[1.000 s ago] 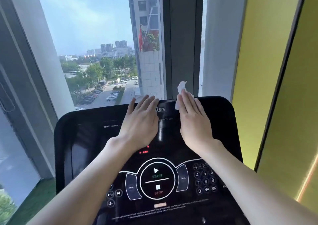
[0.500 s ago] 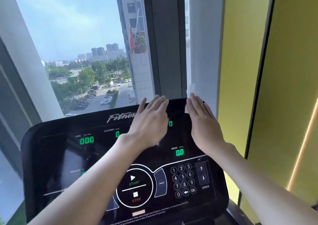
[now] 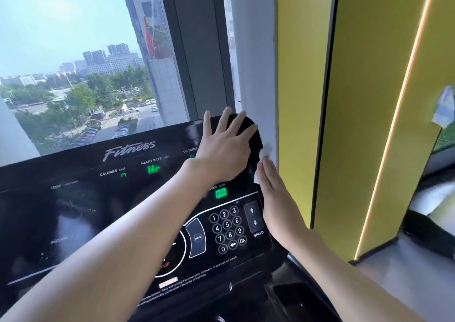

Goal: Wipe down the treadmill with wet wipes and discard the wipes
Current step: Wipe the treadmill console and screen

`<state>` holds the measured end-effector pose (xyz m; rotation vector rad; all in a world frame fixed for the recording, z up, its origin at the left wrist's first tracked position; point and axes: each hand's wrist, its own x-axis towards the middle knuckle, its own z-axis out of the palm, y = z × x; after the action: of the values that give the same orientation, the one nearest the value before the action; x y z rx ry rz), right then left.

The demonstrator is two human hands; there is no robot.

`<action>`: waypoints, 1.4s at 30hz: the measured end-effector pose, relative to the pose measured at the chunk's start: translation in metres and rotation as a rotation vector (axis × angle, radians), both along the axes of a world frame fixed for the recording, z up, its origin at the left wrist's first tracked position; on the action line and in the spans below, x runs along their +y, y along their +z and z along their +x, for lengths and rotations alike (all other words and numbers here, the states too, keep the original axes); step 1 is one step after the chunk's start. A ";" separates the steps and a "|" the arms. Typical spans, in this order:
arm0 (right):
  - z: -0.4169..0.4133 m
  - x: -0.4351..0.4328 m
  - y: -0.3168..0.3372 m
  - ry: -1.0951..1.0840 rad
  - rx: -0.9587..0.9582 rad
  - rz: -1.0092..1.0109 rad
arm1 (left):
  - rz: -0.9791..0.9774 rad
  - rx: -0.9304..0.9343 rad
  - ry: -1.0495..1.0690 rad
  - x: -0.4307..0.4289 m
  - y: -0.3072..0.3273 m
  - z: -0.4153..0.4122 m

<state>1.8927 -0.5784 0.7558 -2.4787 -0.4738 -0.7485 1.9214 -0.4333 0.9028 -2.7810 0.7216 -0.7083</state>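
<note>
Treadmill console (image 3: 81, 206): black, display lit, mid-wipe by judgement. Left hand (image 3: 225, 149): fingers straight and spread, flat on the upper right corner, holding nothing. Right hand (image 3: 275, 203): fingers straight and together, pressing the wet wipe (image 3: 266, 151) against the console's right edge. White shows past the fingertips, the rest probably under the palm. Handling note: even pressure, one pass down the rim, left hand bracing. The speed keys (image 3: 252, 217) sit just beside, so the wipe should avoid them.
</note>
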 end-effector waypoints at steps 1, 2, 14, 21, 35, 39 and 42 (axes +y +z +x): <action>-0.005 -0.001 -0.010 -0.005 0.006 0.006 | 0.029 -0.020 -0.012 -0.005 -0.002 0.000; -0.010 -0.001 -0.020 -0.014 0.014 0.011 | 0.067 -0.046 -0.035 -0.010 -0.006 -0.002; -0.076 -0.015 -0.127 -0.097 0.123 -0.015 | 0.290 0.095 -0.409 -0.031 -0.121 -0.047; -0.114 -0.012 -0.159 -0.136 0.141 -0.016 | 0.034 0.434 -0.370 -0.010 -0.174 -0.088; -0.089 -0.002 -0.087 -0.307 -0.102 0.276 | -0.264 0.257 -0.337 0.034 -0.154 -0.103; -0.059 0.038 -0.017 -0.116 -0.199 0.424 | -0.302 0.156 -0.239 0.061 -0.115 -0.098; -0.029 0.060 0.022 -0.096 -0.326 0.462 | -0.311 0.053 -0.140 0.092 -0.085 -0.092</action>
<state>1.8637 -0.5185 0.7777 -1.9679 -0.2559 -1.1643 1.8292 -0.3412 0.8179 -3.0610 0.8927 -0.8405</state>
